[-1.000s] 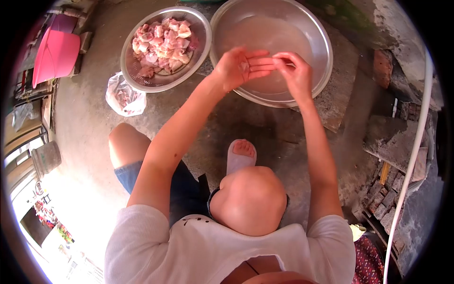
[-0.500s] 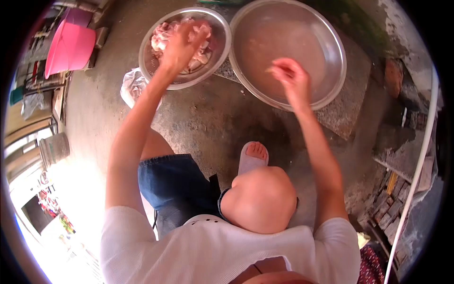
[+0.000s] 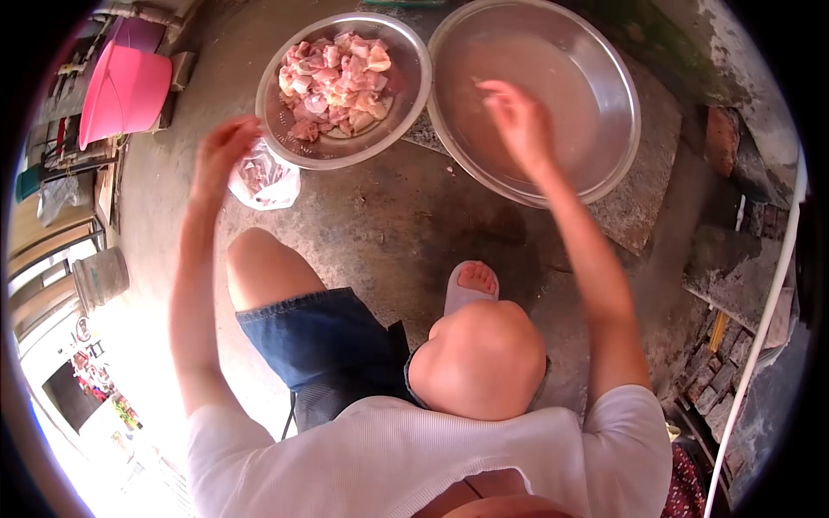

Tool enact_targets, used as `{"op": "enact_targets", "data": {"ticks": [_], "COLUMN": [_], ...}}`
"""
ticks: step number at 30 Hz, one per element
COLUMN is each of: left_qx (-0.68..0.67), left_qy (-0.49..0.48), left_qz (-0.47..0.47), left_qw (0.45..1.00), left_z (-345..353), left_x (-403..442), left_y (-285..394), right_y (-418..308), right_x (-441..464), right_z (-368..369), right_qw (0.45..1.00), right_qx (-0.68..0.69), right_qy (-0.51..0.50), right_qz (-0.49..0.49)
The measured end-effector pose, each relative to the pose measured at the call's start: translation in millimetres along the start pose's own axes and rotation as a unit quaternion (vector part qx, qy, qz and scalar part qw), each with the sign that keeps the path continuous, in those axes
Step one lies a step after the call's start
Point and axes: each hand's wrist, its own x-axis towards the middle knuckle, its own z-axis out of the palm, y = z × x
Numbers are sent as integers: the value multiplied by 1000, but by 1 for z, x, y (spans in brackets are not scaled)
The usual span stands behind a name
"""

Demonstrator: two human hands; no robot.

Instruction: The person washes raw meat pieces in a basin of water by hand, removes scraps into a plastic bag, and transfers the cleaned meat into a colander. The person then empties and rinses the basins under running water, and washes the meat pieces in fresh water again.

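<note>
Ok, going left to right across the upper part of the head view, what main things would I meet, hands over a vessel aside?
Pink bucket, left hand, perforated metal bowl with cut raw meat, wide metal basin of cloudy water, reddish brick, white pipe.

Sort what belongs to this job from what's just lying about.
In use, apparently:
meat chunks
perforated steel bowl
basin of cloudy water, under the right hand
plastic bag, by the left hand

Lying about:
pink tub
white pipe
reddish brick

pink tub beside purple one
</note>
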Motion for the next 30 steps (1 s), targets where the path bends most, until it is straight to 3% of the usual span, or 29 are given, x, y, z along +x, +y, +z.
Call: {"op": "enact_targets", "data": {"ticks": [1, 2, 3, 4, 5, 6, 7, 9, 11, 12, 16, 22, 23, 26, 29, 30], "left_qx": [44, 102, 138, 250, 445, 615, 603, 417, 309, 245, 113, 169, 171, 205, 265, 266], "left_qy": [18, 17, -22, -24, 17, 57, 72, 141, 132, 93, -94, -118, -119, -125, -144, -153], "left_qz": [-15, -28, -22, -90, 10, 110, -23, 20, 146, 179, 262, 408, 417, 430, 415, 416], "left_qw": [999, 994, 990, 964, 895, 779, 794, 897, 930, 948, 954, 890, 885, 871, 858, 856], "left_z": [-33, -64, -95, -109, -109, -107, -86, -75, -41, -15, 97, 218, 228, 245, 251, 251], "left_x": [15, 28, 45, 50, 45, 41, 38, 40, 34, 27, 6, 32, 33, 32, 31, 36], "left_y": [-35, -82, -143, -179, -191, -198, -148, -107, -45, -12, 63, 80, 77, 73, 66, 55], "right_y": [38, 79, 120, 134, 140, 140, 131, 109, 118, 121, 44, -15, -25, -2, -4, 1], "right_x": [9, 18, 28, 38, 47, 54, 56, 59, 63, 61, 40, 5, 2, -8, -15, -16], "right_z": [-4, 1, 14, 31, 49, 61, 71, 88, 92, 95, 41, -23, -27, -30, -31, -30], "right_qw": [997, 998, 994, 991, 977, 952, 923, 833, 750, 697, 632, 641, 659, 601, 594, 634], "right_qx": [-74, -46, -98, -39, 21, 78, 156, 306, 456, 525, 664, 688, 662, 734, 718, 680], "right_qy": [2, 11, -8, -24, -40, -55, -31, 17, -31, -54, -35, -85, -41, -83, -62, -77], "right_qz": [21, 47, 37, 123, 208, 290, 350, 460, 478, 486, 397, 328, 356, 304, 357, 360]}}
